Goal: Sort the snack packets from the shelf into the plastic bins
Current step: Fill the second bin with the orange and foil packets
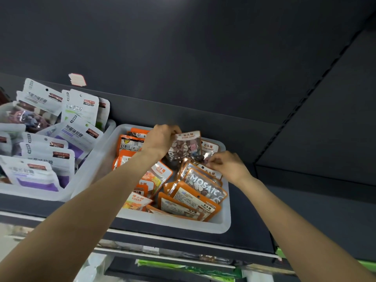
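- At the centre of the frame a translucent plastic bin [224,220] sits on the dark shelf [250,237], filled with orange-trimmed snack packets: stone candy packets with "MOSAIC" lettering [205,187] on its right side, sugar packets [154,180] on its left.
- At the left of the frame a second bin [40,193] holds white-and-purple packets [46,159], some standing upright.
- Your left hand [160,139] pinches the top edge of a clear stone candy packet [186,148], held upright over the back of the central bin.
- Your right hand [227,164] is just lower right of that packet, fingers curled and pinching the top of another stone candy packet [211,171] in the bin.
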The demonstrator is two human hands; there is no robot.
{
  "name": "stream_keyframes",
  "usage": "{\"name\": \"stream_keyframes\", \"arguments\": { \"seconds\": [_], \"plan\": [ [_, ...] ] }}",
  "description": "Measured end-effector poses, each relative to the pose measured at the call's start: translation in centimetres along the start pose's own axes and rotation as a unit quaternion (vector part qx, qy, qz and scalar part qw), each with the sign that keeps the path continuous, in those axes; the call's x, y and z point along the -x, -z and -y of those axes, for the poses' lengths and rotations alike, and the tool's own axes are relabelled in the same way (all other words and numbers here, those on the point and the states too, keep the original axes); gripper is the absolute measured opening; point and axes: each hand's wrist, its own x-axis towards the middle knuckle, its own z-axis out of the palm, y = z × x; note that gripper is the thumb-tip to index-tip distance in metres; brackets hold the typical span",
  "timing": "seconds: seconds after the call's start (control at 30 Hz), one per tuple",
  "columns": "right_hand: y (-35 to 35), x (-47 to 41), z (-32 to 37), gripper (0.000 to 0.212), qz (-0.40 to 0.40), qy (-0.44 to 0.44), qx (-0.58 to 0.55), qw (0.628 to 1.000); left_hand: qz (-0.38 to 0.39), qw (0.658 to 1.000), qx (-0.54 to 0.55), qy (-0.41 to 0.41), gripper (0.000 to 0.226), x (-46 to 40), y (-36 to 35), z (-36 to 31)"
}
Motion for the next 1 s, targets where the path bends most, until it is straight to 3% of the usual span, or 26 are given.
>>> {"name": "stream_keyframes", "arguments": {
  "seconds": [0.07,0.2,0.27,0.33,0.5,0.57,0.63,0.73,0.83,0.9,1.0],
  "plan": [
    [-0.1,0.0,0.2,0.016,-0.002,-0.001,0.014,1.0,0.002,1.0,0.003,-0.016,0.017,0.1,-0.4,-0.3],
    [-0.1,0.5,1.1,0.076,-0.038,0.013,0.029,0.999,0.11,0.993,0.024,-0.038,0.02,0.3,-1.7,-1.4],
    [-0.1,0.5,1.5,0.094,-0.038,0.017,0.026,0.999,0.146,0.987,0.038,-0.053,0.024,0.4,-2.3,-1.8],
    [0.0,0.3,1.6,0.085,-0.003,0.021,0.043,0.999,0.147,0.985,0.068,-0.062,0.025,0.5,-2.6,-1.6],
    [-0.5,-0.4,2.0,0.026,0.002,0.0,0.151,0.989,0.131,0.984,0.118,-0.005,0.022,0.8,-2.1,-0.2],
    [-0.8,-0.4,2.1,0.024,-0.022,-0.001,0.165,0.986,0.094,0.987,0.121,0.054,0.026,1.2,-2.0,1.2],
    [-0.8,-0.2,1.8,0.028,-0.052,-0.006,0.169,0.984,0.104,0.982,0.127,0.094,0.026,2.1,-2.2,2.5],
    [-0.7,0.4,0.8,0.029,-0.098,-0.017,0.19,0.977,0.176,0.982,0.045,0.06,0.021,3.2,-2.6,3.5],
    [-0.6,1.1,0.4,0.031,-0.136,-0.023,0.164,0.977,0.227,0.973,-0.025,0.018,0.036,3.6,-2.6,3.3],
    [-0.6,1.5,0.7,0.037,-0.145,-0.016,0.161,0.976,0.258,0.966,0.006,0.012,0.04,3.8,-2.3,3.0],
    [-1.0,1.4,0.9,0.034,-0.164,-0.018,0.216,0.962,0.298,0.938,0.175,0.036,0.037,4.2,-1.7,2.1]
  ]
}}
